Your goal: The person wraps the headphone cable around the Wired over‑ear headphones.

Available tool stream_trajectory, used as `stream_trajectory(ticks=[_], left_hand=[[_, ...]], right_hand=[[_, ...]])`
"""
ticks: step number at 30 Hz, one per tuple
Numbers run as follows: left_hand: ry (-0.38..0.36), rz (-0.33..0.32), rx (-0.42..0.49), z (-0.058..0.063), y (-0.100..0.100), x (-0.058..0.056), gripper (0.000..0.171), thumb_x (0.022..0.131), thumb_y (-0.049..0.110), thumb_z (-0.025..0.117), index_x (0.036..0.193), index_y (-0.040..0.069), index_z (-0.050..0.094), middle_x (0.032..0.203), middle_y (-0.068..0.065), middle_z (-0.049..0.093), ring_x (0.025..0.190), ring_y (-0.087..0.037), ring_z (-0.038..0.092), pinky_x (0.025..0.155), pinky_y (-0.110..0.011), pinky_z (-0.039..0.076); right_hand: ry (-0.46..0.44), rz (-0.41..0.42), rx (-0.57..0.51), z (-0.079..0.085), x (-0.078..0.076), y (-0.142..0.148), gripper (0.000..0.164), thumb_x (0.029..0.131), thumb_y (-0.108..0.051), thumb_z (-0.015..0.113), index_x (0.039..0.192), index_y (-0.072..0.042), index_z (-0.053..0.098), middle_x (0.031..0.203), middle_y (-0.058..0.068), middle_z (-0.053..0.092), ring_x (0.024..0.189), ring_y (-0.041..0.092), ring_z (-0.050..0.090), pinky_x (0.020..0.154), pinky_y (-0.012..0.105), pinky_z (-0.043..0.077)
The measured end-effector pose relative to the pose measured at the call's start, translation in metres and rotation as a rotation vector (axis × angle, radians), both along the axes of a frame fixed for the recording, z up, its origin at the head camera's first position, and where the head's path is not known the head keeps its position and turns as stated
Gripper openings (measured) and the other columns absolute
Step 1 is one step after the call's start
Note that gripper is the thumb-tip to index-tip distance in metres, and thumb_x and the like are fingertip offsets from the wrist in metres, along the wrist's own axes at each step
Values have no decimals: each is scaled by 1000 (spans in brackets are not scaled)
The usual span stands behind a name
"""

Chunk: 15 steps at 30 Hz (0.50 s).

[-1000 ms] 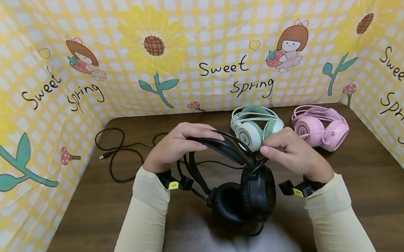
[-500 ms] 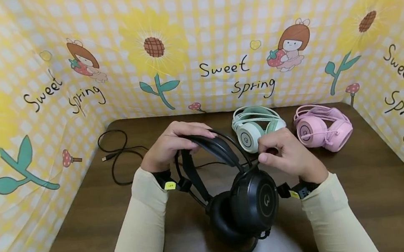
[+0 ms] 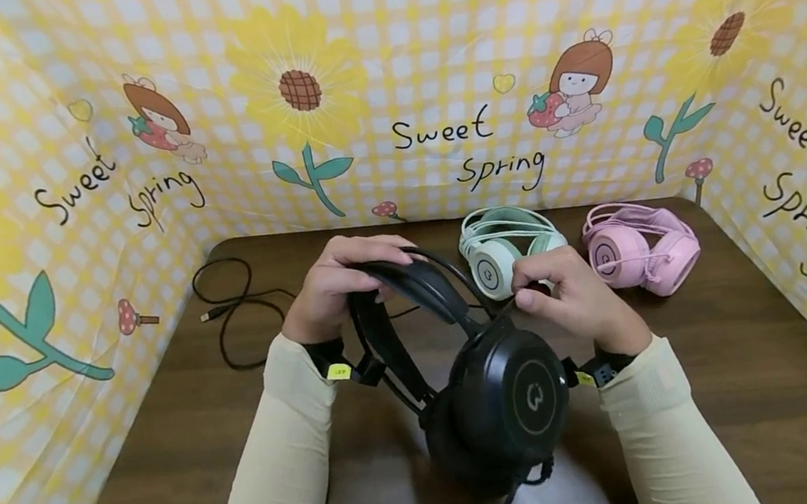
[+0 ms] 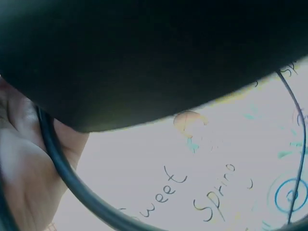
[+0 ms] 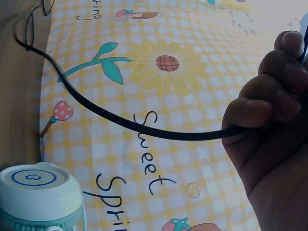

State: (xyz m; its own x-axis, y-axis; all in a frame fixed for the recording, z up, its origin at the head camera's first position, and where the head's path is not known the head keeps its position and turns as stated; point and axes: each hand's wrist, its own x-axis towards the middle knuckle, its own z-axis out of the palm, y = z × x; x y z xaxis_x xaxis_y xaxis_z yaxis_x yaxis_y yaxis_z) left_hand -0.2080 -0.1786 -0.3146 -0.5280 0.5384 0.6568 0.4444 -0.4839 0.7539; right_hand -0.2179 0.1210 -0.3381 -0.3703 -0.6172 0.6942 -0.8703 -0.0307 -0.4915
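Observation:
A pair of black over-ear headphones (image 3: 520,397) is tilted over the middle of the table, one round ear cup turned up toward the head camera. My left hand (image 3: 336,290) grips the headband (image 3: 415,288) at its top left. In the left wrist view the dark band (image 4: 134,62) fills the upper part, with part of my palm (image 4: 24,163) at the left. My right hand (image 3: 579,302), just above the ear cup, has its fingers curled round a black cable (image 5: 159,134), which runs out of the fist in the right wrist view.
A mint-green headset (image 3: 496,266) and a pink headset (image 3: 642,256) stand at the back right of the brown table (image 3: 172,457). Loops of the black cable with a USB plug (image 3: 210,314) lie at the back left. A yellow checked cloth (image 3: 410,58) walls three sides.
The headphones have turned, so the ear cup's round outer face now shows toward the camera. My left hand has stayed on the headband; my right hand has shifted slightly left.

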Motion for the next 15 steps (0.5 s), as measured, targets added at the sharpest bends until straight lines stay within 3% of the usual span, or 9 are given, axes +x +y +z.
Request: stream_trajectory(ticks=[4,6,10,15], left_hand=[[-18,-121,147,-3,3,-2,31,87,11,57,114,11,74,117,-17,65,61,-21,47,49,-30,34],[-25,-140,192,-2,5,-3,32,87,10,57,113,11,74,116,-17,65,64,-20,50,50,-28,36],[-44,-122,225,-1,7,-5,31,85,10,58,111,10,75,113,-16,66,68,-20,53,53,-25,38],[-58,-45,242,-2,9,-4,30,85,9,59,110,10,76,113,-15,67,70,-20,53,53,-26,38]], right_hand=[[-49,-43,44,-6,0,2,40,98,-48,52,69,-20,53,62,-10,42,56,6,40,51,26,32],[-60,-79,69,-8,-1,4,40,98,-46,52,68,-21,50,62,-11,39,55,7,38,51,26,31],[-83,-119,89,-12,-5,6,42,100,-43,51,65,-20,48,62,-13,39,55,6,38,52,25,30],[-148,-136,82,-17,-4,8,40,103,-31,49,64,-20,53,62,-13,45,57,5,44,52,21,34]])
